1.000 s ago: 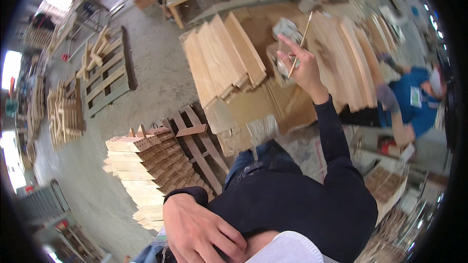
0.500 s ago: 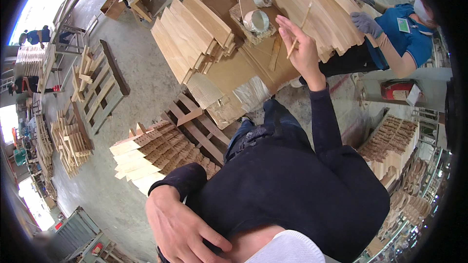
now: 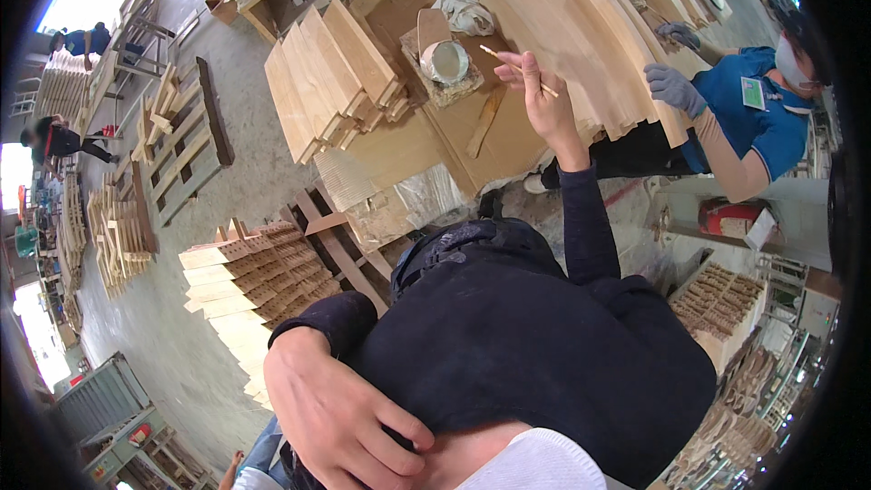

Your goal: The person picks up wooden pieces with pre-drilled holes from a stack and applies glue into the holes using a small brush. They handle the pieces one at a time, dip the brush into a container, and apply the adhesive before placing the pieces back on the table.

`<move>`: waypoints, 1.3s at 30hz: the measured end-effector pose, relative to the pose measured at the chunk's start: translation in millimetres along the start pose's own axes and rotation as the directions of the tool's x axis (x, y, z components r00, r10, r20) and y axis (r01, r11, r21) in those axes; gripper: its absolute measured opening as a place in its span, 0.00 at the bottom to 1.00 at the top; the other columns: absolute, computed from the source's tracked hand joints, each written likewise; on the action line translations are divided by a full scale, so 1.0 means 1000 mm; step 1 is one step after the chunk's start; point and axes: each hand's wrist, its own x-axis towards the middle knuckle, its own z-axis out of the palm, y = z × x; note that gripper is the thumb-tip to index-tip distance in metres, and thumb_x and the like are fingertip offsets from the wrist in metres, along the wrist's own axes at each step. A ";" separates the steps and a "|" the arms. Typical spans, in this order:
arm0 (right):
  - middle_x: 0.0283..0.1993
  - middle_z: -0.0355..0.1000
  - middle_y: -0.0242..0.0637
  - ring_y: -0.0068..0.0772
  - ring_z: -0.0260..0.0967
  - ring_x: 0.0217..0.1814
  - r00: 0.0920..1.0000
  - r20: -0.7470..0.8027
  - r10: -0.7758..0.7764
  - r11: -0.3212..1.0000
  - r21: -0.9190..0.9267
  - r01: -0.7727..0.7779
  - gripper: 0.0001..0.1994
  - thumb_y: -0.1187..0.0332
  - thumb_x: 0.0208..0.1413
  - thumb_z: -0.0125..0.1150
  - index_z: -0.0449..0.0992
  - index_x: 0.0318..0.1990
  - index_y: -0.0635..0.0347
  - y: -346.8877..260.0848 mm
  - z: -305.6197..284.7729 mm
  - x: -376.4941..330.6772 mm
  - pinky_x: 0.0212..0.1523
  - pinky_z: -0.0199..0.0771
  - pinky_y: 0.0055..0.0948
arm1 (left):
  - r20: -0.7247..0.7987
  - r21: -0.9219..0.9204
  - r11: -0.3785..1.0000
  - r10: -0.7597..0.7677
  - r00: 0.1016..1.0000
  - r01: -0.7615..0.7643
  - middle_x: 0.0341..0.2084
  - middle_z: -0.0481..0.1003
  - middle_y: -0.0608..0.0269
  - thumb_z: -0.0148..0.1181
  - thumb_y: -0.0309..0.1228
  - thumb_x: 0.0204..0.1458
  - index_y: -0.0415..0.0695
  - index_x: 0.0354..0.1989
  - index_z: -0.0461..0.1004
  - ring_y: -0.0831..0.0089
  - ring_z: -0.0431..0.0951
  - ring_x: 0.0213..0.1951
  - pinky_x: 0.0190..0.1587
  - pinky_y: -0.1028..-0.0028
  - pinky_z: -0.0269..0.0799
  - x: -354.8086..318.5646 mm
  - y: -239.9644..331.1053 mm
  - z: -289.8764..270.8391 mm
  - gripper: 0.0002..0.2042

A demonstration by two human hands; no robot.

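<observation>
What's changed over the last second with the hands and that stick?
The view has swung, so the plank stacks and round container now show. The right hand keeps its pinch on the thin stick, still raised over the cardboard. The left hand stays pressed on the dark garment.

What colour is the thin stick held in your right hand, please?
Pale wood colour: the thin stick in the right hand, head view.

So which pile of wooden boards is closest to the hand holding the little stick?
The big fanned pile of pale boards, just right of the right hand with the thin stick. The other board stacks lie farther left.
</observation>
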 end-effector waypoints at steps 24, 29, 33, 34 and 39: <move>0.40 0.78 0.39 0.25 0.75 0.44 0.984 -0.042 0.172 0.922 0.360 -0.146 0.09 0.73 0.63 0.54 0.73 0.47 0.67 0.031 -0.077 -0.082 0.48 0.74 0.23 | -0.925 -0.130 -0.177 -0.334 -0.184 0.976 0.43 0.79 0.47 0.67 0.45 0.46 0.35 0.55 0.70 0.56 0.79 0.45 0.48 0.65 0.74 -0.250 -0.308 -0.226 0.32; 0.38 0.78 0.40 0.25 0.76 0.42 0.990 -0.039 0.137 0.926 0.360 -0.114 0.07 0.73 0.60 0.59 0.76 0.43 0.67 0.015 -0.071 -0.078 0.46 0.75 0.23 | -0.896 -0.361 0.413 -0.401 -0.189 0.836 0.39 0.80 0.60 0.61 0.36 0.55 0.38 0.48 0.77 0.71 0.80 0.39 0.42 0.71 0.76 -0.236 -0.291 -0.179 0.17; 0.34 0.79 0.40 0.25 0.77 0.39 0.999 -0.012 0.050 0.926 0.374 -0.042 0.08 0.71 0.59 0.62 0.77 0.40 0.67 -0.010 -0.059 -0.064 0.44 0.76 0.23 | -0.921 -0.371 0.614 -0.341 -0.190 0.697 0.38 0.79 0.63 0.56 0.35 0.60 0.39 0.47 0.78 0.75 0.78 0.38 0.42 0.74 0.75 -0.202 -0.247 -0.142 0.13; 0.33 0.79 0.39 0.24 0.77 0.38 1.000 -0.006 0.021 0.937 0.348 -0.018 0.07 0.71 0.59 0.62 0.78 0.39 0.68 -0.019 -0.055 -0.059 0.42 0.76 0.23 | -0.924 -0.369 0.646 -0.332 -0.189 0.668 0.38 0.79 0.63 0.56 0.35 0.60 0.39 0.47 0.77 0.75 0.78 0.38 0.43 0.74 0.75 -0.188 -0.231 -0.134 0.14; 0.32 0.80 0.39 0.24 0.78 0.36 0.960 0.106 -0.260 0.955 0.175 0.239 0.07 0.72 0.57 0.64 0.80 0.37 0.67 -0.067 -0.028 -0.035 0.38 0.75 0.21 | -0.947 -0.302 0.778 -0.311 -0.080 0.550 0.36 0.79 0.60 0.50 0.38 0.63 0.37 0.44 0.76 0.73 0.79 0.39 0.43 0.73 0.76 -0.155 -0.172 -0.102 0.16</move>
